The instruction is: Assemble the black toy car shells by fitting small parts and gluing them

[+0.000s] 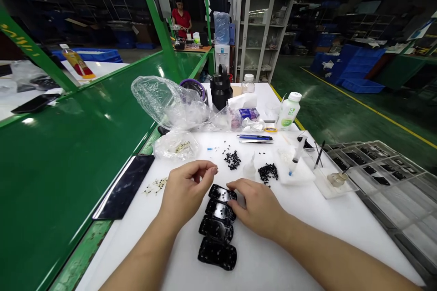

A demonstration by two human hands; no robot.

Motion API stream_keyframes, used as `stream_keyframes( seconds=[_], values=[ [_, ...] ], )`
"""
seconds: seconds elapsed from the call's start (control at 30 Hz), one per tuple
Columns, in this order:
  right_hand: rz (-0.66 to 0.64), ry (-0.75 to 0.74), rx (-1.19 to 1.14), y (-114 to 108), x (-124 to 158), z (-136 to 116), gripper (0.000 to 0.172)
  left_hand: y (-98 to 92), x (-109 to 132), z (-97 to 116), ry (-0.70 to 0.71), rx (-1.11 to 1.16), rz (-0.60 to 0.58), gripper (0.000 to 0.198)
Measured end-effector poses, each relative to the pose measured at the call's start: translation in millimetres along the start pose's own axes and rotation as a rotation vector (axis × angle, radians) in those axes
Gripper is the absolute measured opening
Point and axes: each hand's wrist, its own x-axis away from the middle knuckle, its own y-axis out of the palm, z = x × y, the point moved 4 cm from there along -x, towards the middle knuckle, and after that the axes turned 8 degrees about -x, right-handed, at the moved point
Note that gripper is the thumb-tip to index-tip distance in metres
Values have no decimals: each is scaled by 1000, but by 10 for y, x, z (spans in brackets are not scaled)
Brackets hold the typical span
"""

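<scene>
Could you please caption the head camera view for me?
Right hand touches black parts on a white bench; left hand hovers nearby.

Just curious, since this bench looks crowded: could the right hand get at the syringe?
Probably yes. The right hand is near the syringe, and only a low pile of black pieces lies beside the way, easily passed.

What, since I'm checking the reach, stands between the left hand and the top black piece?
Nothing visible does. The left hand sits close beside the top black piece, with no object between them. The right hand is at that piece's other end, on the far side from the left hand.
</scene>
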Motion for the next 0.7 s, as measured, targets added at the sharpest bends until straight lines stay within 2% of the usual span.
stream_keyframes(
  seconds=[0.13,0.3,0.4,0.5,0.7],
  values=[
    [49,47,21,-35,0,14,34,15,-7,13,-13,-7,-26,23],
    [64,9,16,-68,23,9,37,29,-3,34,-18,-30,-45,23],
    [36,-21,33,-58,19,5,32,28,-11,-3,-92,52,-41,23],
    [34,-22,33,-64,26,28,36,25,-25,-47,-177,117,-39,18],
    [42,39,33,-112,74,81,43,49,-27,-64,-219,245,-105,15]
  ],
)
